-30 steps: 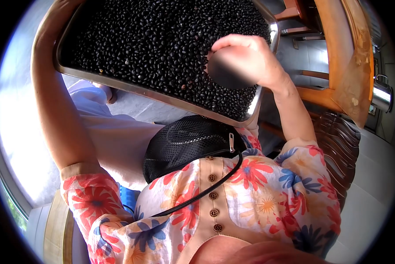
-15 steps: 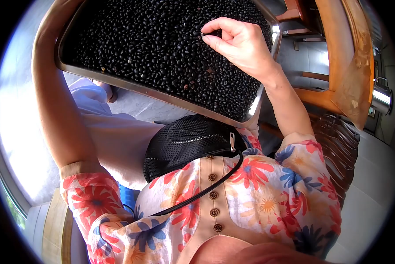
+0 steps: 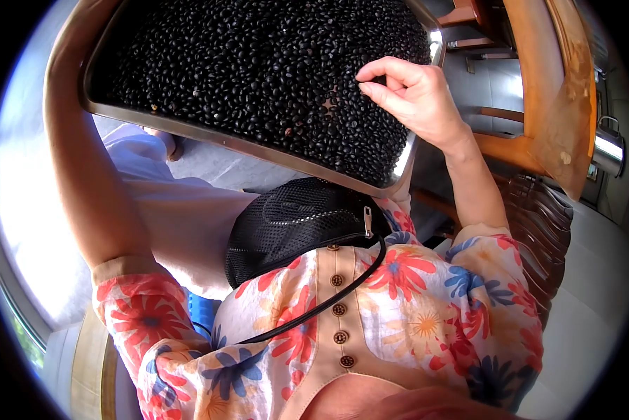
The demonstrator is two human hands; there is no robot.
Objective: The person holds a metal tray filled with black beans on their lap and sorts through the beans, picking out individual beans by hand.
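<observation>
A metal tray [image 3: 223,142] full of black beans [image 3: 258,77] is tilted across the top of the head view. Over its right part hovers my right hand [image 3: 426,101], thumb and forefinger brought together in a pinch. Whatever may be between those fingertips is too small to make out. My left forearm [image 3: 83,161] runs up along the tray's left side, and the left hand itself lies beyond the top edge. Among the beans show a reddish-brown bit [image 3: 288,131], a pale star-like bit [image 3: 328,103] and a yellowish bit [image 3: 154,107].
A black mesh bag [image 3: 279,224] with a zip and cord rests against my body, below the tray. To the right are a wooden table edge [image 3: 538,147] and a dark slatted chair back [image 3: 535,224]. A metal container [image 3: 608,150] stands farther right.
My right hand has moved right and toward my body, still pinched. The tray has shifted slightly left and toward me.
</observation>
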